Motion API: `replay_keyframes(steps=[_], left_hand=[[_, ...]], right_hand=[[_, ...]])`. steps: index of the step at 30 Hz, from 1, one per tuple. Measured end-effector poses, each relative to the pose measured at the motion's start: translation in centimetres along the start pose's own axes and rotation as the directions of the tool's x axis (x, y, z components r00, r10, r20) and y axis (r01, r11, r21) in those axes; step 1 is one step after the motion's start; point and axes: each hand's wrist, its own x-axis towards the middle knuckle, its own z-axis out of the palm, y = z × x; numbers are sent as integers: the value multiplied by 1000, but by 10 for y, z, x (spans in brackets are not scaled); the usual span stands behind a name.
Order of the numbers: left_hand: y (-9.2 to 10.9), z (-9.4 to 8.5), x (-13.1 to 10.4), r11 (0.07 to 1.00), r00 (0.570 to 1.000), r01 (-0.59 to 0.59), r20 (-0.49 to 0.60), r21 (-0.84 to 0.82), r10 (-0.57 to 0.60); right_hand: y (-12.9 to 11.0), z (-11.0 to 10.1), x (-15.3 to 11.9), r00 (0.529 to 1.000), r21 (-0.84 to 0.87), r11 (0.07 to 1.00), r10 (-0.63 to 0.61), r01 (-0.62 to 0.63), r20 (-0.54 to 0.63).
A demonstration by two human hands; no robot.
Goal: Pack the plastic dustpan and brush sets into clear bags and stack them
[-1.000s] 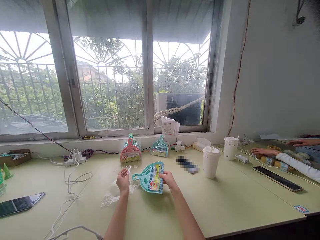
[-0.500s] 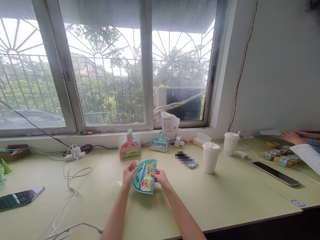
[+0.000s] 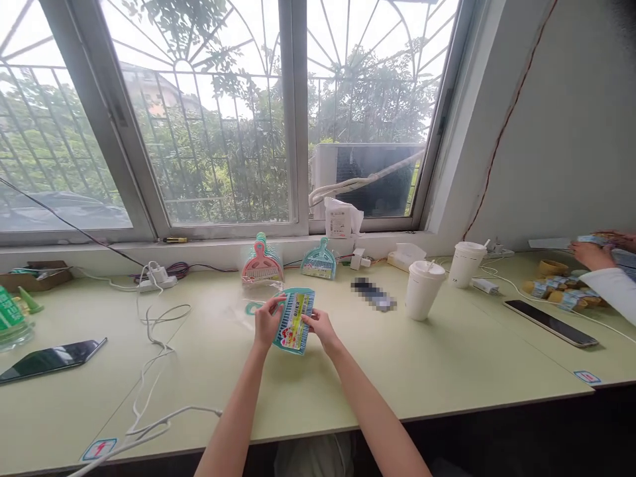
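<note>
My left hand (image 3: 268, 322) is bent in, nearly closed, its fingertips at the handle side of the teal dustpan (image 3: 300, 291). My right hand (image 3: 322, 328) is closed to a narrow grip on the wide side, thumb over the front by the yellow label (image 3: 293, 331) and the other fingers mostly out of sight behind. The dustpan's handle (image 3: 252, 308) points to my left, its loop showing just past my left hand, and its wide, bristled edge faces right. Its long axis runs roughly side to side, and the labelled front tilts up toward me. So the pan sits between my hands, its body reaching a little beyond them toward the window, over the tabletop (image 3: 417, 371); I can't tell whether its lower rim touches down.

Some clear plastic (image 3: 238, 313) lies beside the handle. Farther off, the pink dustpans (image 3: 262, 270) stand in a row near the wall, with a second teal dustpan (image 3: 318, 264) to their right. Two lidded white cups, the nearer cup (image 3: 422, 291) and the farther cup (image 3: 466, 265), stand right of my hands, with a dark phone (image 3: 549, 322) beyond them to the right. At the far right, another person's hand (image 3: 591, 255) is above some small yellow-brown bundles (image 3: 561, 291).
</note>
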Motion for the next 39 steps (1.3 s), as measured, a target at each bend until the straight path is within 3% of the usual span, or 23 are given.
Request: replay_keyframes(steps=[2,5,9,11,14,16,18,21,24,27,31,36,39], left_hand=[[5,2,-1,998,999,-32,-13,-63,31],[11,-1,-3,997,978,-70,-193,39,77],[12,-11,-3,993,873,-37,-481,108,85],[9,-14,-3,995,841,-39,-535,90,82],[2,-13,-1,997,870,-22,-489,75,56],[-2,-12,-2,985,886,20,-460,171,62],[-5,-10,-3,934,895,135,-446,332,29],[-10,-8,-6,761,897,378,-412,528,-160],[-21,-6,-8,649,864,502,-318,571,-390],[-35,-4,-7,704,858,506,-207,498,-470],[-47,-4,-7,839,919,391,-102,379,-382],[-45,-8,-7,851,912,409,-151,330,-381],[-42,-8,-5,890,931,358,-186,283,-315]], right_hand=[[-2,0,-3,1000,-1,1000,12,-12,4],[-4,0,-7,1000,25,1000,-9,9,-16],[-6,-1,-10,998,69,997,-26,30,-55],[-7,-2,-11,997,77,997,-12,18,-74],[-6,-4,-10,996,65,998,-20,25,-87],[-4,-8,-9,994,32,999,-23,26,-107],[-2,-12,-6,988,-28,1000,-2,-3,-152],[2,-19,-2,972,-121,990,41,-71,-231],[0,-26,0,964,-148,980,95,-135,-247],[-5,-31,0,967,-137,973,158,-187,-201],[-14,-34,-4,970,-121,969,196,-214,-142],[-21,-33,-11,972,-148,966,191,-211,-135],[-22,-31,-12,976,-151,968,183,-200,-121]])
